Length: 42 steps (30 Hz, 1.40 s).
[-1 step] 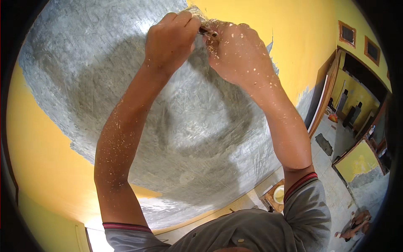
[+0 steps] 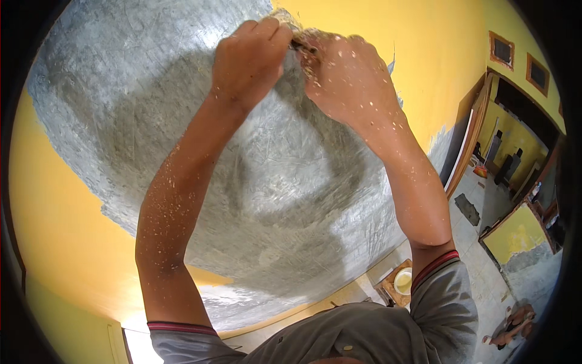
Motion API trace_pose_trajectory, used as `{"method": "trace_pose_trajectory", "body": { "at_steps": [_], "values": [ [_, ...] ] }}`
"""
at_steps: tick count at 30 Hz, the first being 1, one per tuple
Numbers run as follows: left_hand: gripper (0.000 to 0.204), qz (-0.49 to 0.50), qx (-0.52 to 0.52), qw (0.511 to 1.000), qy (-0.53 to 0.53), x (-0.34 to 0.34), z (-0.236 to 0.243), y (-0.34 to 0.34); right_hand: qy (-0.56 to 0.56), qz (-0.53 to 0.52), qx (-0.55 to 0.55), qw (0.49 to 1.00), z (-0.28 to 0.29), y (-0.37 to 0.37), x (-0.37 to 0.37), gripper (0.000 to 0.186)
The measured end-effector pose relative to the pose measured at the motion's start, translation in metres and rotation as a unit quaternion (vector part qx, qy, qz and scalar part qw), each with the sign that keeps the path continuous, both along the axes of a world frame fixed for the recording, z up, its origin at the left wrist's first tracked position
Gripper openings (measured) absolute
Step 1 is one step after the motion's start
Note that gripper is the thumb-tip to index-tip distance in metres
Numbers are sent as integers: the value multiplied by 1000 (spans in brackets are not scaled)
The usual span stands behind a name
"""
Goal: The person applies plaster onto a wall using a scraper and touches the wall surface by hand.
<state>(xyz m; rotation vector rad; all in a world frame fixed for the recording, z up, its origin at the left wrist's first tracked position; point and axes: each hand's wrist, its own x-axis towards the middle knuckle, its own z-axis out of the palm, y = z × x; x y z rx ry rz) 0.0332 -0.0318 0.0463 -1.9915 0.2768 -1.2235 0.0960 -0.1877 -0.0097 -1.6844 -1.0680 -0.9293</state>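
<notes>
Both of my arms reach up to a wall, where bare grey plaster (image 2: 285, 182) meets yellow paint (image 2: 376, 30). My left hand (image 2: 250, 60) is closed at the paint's edge, its fingers pressed on a scraper (image 2: 297, 44) crusted with flakes. Just to the right, my right hand (image 2: 351, 79) is wrapped round the same tool. Most of the scraper is hidden by my fingers, and its blade shows only in part near the top of the picture. Pale paint flakes speckle both forearms and the back of my right hand.
Below the wall at right, a pale round container (image 2: 402, 282) sits on a wooden stand (image 2: 386, 285). A doorway (image 2: 515, 127) opens at far right, near a low partition (image 2: 518, 233). A dark flat piece (image 2: 467, 209) lies on the tiled floor. Another person (image 2: 515, 324) is at lower right.
Both hands have shifted very slightly to the right, with the scraper still between them.
</notes>
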Motion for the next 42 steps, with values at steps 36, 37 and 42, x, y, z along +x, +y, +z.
{"method": "trace_pose_trajectory", "body": {
  "at_steps": [36,37,42],
  "values": [
    [18,-93,70,993,-38,2,16,3,51,3,-33,998,17,-8,-7,24],
    [18,-92,67,993,-36,1,3,4,53,3,-36,998,8,-8,-6,24],
    [19,-90,46,994,-33,2,19,4,-7,-18,-4,1000,12,9,4,21]
  ]
}}
